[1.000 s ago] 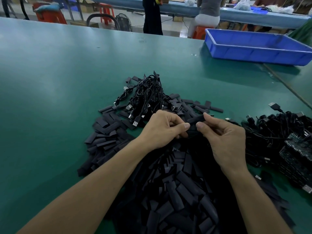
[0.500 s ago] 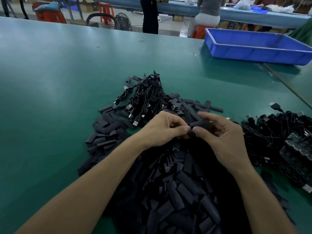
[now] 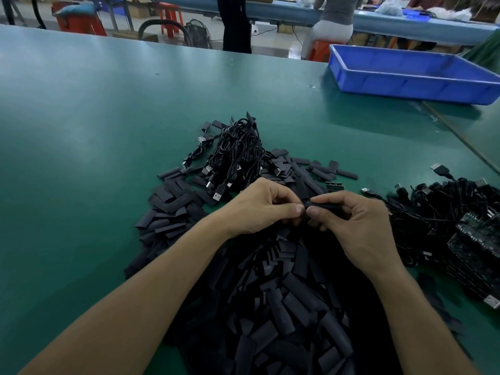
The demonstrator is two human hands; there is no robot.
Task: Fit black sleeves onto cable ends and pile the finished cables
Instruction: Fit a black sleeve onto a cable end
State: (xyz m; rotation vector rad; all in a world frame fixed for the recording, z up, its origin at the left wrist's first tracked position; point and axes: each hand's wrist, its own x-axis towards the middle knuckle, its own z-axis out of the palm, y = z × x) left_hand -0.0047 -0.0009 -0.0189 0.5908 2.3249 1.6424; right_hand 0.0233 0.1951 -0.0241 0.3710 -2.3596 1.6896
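My right hand (image 3: 357, 226) pinches a black sleeve (image 3: 323, 206) between thumb and fingers. My left hand (image 3: 259, 207) meets it thumb to thumb, its fingers curled on something dark that I cannot make out. Both hands hover over a big heap of loose black sleeves (image 3: 284, 307). Behind them lies a pile of black USB cables (image 3: 238, 155). A second tangle of black cables (image 3: 438, 204) lies to the right.
A blue plastic tray (image 3: 405, 74) stands at the back right of the green table (image 3: 81, 125). A stack of dark circuit boards (image 3: 476, 255) sits at the right edge. People and orange stools are beyond the table's far edge.
My right hand has turned and lowered, drawing the sleeve in closer to my left thumb. My left hand has barely moved.
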